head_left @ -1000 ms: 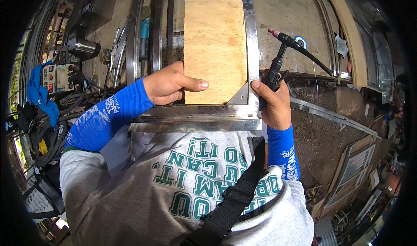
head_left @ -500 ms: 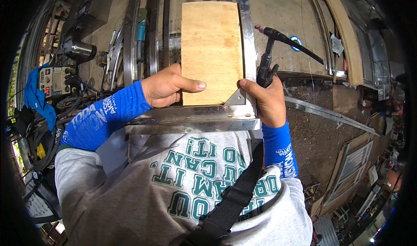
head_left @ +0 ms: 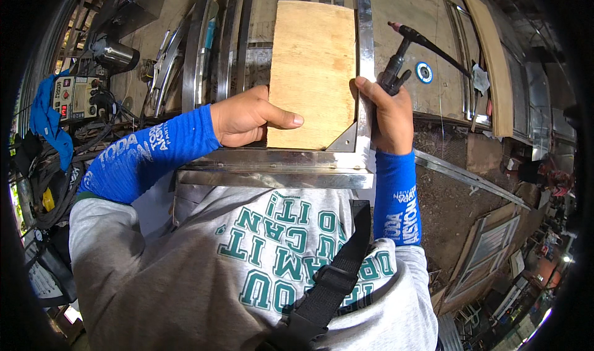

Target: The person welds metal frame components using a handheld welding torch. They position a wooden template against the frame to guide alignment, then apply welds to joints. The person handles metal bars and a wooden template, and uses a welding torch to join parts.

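Note:
A rectangular plywood board (head_left: pixel 314 72) lies against the inner corner of a shiny metal tube frame (head_left: pixel 266 159). My left hand (head_left: pixel 250 119) is closed on the board's left edge, with the thumb flat on its face and the fingers hidden below. A dark triangular metal plate (head_left: pixel 344 139) sits in the frame's corner, beside the board's lower right. My right hand (head_left: pixel 393 117) is wrapped round a black welding torch (head_left: pixel 393 71) with a pinkish tip, which points up and away. Its thumb rests on the frame's right-hand tube.
On the left stand a welding machine (head_left: pixel 77 97) with a blue cloth (head_left: pixel 46 119) and a steel cylinder (head_left: pixel 117 55). A round blue-and-white disc (head_left: pixel 424 72) lies on the wooden bench right of the torch. Metal strips (head_left: pixel 166 72) lie left of the frame.
My right hand has slid farther up the right tube with the torch. The board and frame appear slightly farther right in the picture, my left hand still on the board.

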The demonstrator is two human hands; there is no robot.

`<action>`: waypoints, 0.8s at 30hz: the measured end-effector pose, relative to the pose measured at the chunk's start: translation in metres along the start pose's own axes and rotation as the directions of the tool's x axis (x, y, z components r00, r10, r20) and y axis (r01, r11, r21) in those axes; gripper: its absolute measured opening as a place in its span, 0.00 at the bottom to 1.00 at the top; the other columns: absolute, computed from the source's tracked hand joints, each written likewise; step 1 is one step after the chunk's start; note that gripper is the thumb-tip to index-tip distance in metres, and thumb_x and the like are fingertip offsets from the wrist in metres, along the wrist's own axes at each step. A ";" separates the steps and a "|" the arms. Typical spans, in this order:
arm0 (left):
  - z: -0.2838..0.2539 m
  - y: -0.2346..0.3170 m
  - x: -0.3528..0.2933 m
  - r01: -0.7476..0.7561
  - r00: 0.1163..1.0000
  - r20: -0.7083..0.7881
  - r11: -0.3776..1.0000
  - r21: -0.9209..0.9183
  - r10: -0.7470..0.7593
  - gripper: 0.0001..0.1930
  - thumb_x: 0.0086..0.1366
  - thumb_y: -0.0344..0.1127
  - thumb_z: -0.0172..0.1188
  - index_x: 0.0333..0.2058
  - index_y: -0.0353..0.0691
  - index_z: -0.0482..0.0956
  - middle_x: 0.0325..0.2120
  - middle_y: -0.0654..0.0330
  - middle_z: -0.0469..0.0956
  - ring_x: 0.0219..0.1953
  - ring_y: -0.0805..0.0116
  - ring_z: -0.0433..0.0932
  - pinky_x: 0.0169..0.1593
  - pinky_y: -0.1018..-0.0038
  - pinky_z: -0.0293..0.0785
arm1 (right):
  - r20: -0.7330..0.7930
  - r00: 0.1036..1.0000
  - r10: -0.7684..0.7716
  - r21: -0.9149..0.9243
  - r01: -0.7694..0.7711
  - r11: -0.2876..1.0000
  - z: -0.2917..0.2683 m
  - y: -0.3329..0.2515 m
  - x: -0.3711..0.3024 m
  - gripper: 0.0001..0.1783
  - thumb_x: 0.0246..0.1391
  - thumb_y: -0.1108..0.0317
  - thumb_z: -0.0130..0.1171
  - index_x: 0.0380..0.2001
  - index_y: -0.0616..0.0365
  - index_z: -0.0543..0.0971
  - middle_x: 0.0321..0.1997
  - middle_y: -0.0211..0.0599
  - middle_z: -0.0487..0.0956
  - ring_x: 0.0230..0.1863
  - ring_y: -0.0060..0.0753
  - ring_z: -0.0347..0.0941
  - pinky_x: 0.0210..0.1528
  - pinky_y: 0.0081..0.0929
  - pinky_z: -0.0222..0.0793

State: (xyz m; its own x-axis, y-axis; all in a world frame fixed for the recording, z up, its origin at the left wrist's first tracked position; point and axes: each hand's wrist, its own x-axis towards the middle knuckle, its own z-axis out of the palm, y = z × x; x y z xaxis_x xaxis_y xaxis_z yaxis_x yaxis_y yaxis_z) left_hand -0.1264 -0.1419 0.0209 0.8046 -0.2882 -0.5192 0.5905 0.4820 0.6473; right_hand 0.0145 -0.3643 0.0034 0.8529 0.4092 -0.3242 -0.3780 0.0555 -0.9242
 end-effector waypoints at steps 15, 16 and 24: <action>0.001 -0.003 0.000 -0.012 1.000 -0.006 1.000 0.017 0.012 0.36 0.65 0.26 0.67 0.69 0.31 0.62 0.61 0.49 0.75 0.62 0.60 0.76 0.65 0.64 0.74 | 0.045 0.996 -0.077 -0.051 0.079 0.996 0.001 -0.005 -0.002 0.10 0.55 0.76 0.72 0.38 0.66 0.81 0.35 0.36 0.86 0.33 0.24 0.81 0.37 0.22 0.76; 0.001 -0.003 0.000 -0.006 1.000 -0.011 1.000 0.022 0.006 0.36 0.65 0.26 0.67 0.69 0.31 0.61 0.61 0.49 0.75 0.62 0.60 0.76 0.65 0.64 0.74 | 0.043 0.995 -0.085 -0.042 0.087 0.995 0.001 -0.004 -0.002 0.09 0.55 0.76 0.72 0.37 0.66 0.81 0.35 0.36 0.85 0.33 0.23 0.81 0.37 0.22 0.76; 0.003 -0.004 -0.001 -0.005 1.000 -0.007 0.999 0.032 0.005 0.37 0.65 0.26 0.67 0.70 0.32 0.61 0.62 0.50 0.74 0.63 0.60 0.75 0.66 0.63 0.73 | 0.110 0.989 -0.100 -0.031 0.104 0.994 -0.003 -0.003 -0.009 0.07 0.59 0.75 0.68 0.34 0.59 0.78 0.34 0.27 0.79 0.35 0.19 0.74 0.48 0.23 0.73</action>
State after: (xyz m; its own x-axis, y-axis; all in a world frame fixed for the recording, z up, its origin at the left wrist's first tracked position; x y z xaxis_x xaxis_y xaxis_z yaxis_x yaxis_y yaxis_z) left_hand -0.1296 -0.1462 0.0205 0.8072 -0.2799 -0.5198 0.5881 0.4566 0.6675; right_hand 0.0091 -0.3713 0.0088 0.8416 0.4991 -0.2064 -0.2761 0.0690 -0.9587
